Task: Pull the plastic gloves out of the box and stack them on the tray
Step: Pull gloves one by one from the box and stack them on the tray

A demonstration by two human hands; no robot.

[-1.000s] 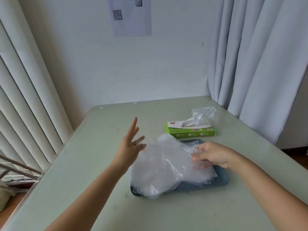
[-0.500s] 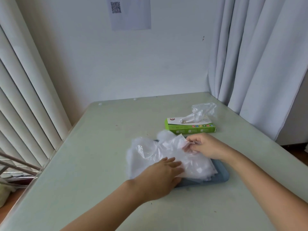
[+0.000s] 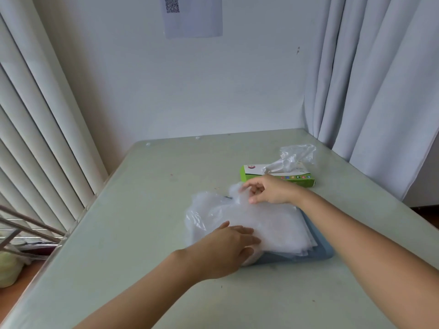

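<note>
1. Head view: a big pale green table [image 3: 142, 210] fills the bottom, with a white wall behind it.
2. Grey curtains [image 3: 380, 91] hang on the right.
3. A soft pile of plastic gloves [image 3: 268, 222] lies on a blue tray [image 3: 320, 251] and spills over its left side.
4. A green box [image 3: 245, 174] sits just behind the tray. One glove [image 3: 294, 155] sticks up out of its top.
5. The left hand [image 3: 228, 248] lies flat on the near side of the pile, fingers straight, pressing down.
6. The right hand [image 3: 270, 192] is at the far side of the pile, fingers loosely bent. I cannot tell if it pinches any plastic.
</note>
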